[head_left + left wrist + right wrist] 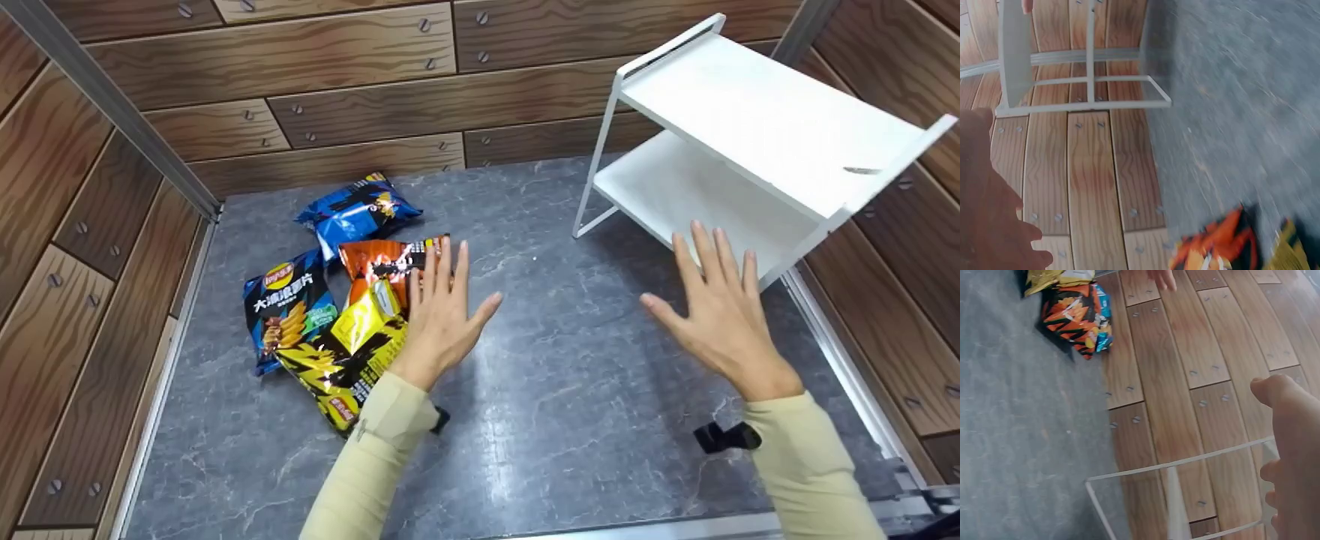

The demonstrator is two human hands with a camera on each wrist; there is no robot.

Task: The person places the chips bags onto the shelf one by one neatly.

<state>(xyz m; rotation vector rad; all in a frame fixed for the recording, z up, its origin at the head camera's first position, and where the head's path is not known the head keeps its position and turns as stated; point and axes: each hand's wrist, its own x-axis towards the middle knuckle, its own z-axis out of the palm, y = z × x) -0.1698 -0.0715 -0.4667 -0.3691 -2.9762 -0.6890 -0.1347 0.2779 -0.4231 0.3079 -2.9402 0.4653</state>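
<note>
Both hands hover over the grey floor with fingers straight and spread, holding nothing. My left hand (441,326) is nearest a heap of chip bags and hides part of them in the head view. The heap has a yellow-and-black bag (315,364), an orange bag (367,259), a dark blue bag (289,304) with pictured chips, and a bright blue bag (356,214) at the back. My right hand (724,326) is in front of a white two-tier shelf (772,112), overlapping its lower tier in the head view; contact cannot be told.
Wood-patterned walls (360,56) enclose the grey marbled floor (547,360) at the back and sides. A metal rail (157,397) runs along the left floor edge. A black wrist mount (726,437) sits at the right cuff.
</note>
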